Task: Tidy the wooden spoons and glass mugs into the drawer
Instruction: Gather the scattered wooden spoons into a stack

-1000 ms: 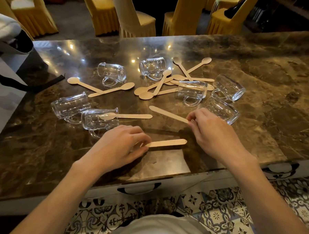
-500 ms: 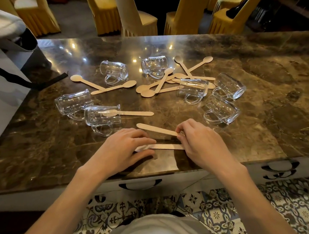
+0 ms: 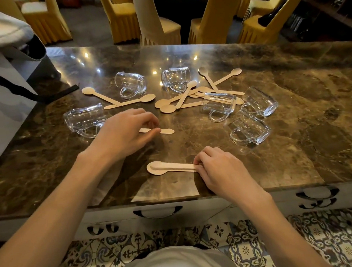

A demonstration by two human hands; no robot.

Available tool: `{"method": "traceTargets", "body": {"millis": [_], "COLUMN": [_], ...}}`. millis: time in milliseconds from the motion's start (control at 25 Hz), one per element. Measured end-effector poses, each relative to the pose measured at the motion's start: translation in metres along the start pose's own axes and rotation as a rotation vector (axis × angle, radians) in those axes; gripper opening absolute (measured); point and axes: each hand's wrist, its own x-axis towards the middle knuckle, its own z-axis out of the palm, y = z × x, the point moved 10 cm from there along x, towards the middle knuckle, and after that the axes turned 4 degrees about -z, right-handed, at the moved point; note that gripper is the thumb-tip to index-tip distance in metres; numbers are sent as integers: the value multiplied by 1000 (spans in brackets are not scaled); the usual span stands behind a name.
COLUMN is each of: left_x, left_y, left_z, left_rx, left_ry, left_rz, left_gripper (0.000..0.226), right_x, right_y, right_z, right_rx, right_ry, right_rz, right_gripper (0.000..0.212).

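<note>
Marble counter [image 3: 294,157]: right hand [image 3: 224,169] pinching stacked spoons [image 3: 168,167]

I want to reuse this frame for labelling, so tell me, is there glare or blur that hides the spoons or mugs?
Head view: small ceiling-light glints on the marble table near the far glass mugs; wooden spoons stay sharp; wide-angle bending at edges; left hand hides one mug partly.

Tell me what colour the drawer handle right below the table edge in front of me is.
Black: the curved drawer handle stands out against the white drawer front, in the head view.
</note>
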Motion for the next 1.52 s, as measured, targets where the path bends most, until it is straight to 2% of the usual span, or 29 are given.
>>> {"method": "traceTargets", "body": {"millis": [240,480,640,840,960,1360,1520], "left_x": [28,35,37,41,45,48,51], "left_y": [-24,-29,-36,-47,-48,-43,-37], "left_z": [37,61,60,59,59,60,50], "left_rx": [292,417,474,533,557,536,416], "left_ry": [-250,-417,-407,-406,-388,-354,-249], "left_rz": [-80,-84,-106,-181,-170,-84,-64], "left_gripper": [31,30,30,26,19,14,10], "right_x": [17,109,166,194,203,210,207], "right_y": [0,8,19,28,27,23,23], "right_z": [-13,-72,-63,-34,-26,-25,-27], "right_rx": [-25,-302,-448,-520,-526,-576,-536], "right_ry": [-53,138,43,-51,-78,-49,-19], "right_rz": [-44,-118,-148,-196,-233,-309,-333], "right_gripper": [27,26,34,29,26,17,20]}}
